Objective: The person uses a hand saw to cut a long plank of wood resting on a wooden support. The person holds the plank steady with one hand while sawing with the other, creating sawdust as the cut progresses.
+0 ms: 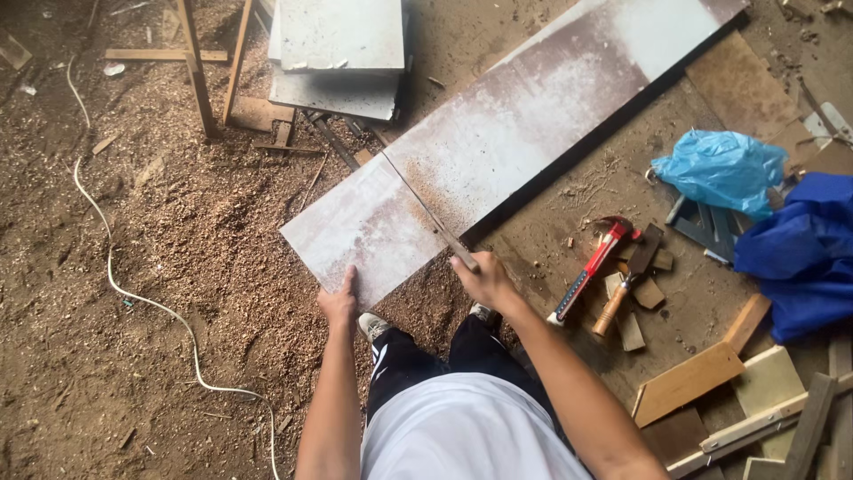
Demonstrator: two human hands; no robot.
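Our right hand is closed around the wooden handle of a thin-bladed hand saw, whose narrow blade lies slanted across the long, pale grey board dusted with sawdust. Our left hand is spread flat on the near corner of that same board, fingers open and pressing down just at its edge, well apart from the right hand. The board lies diagonally on the ground, running from our hands up toward the far right, and the saw crosses it near our end (a band of fresh sawdust lies alongside the blade).

Below the hands we see our dark trousers and a pale shoe on the sawdust-covered dirt floor.

To the right of our right arm lie a red-handled claw hammer and, just beside it, a wooden-handled hammer, among small wooden offcuts. Farther right sit a crumpled light blue plastic bag and a dark blue cloth, with angled wooden boards near the lower right.

On the left a white cable snakes across the floor. At the top, stacked grey panels rest beside a wooden frame.
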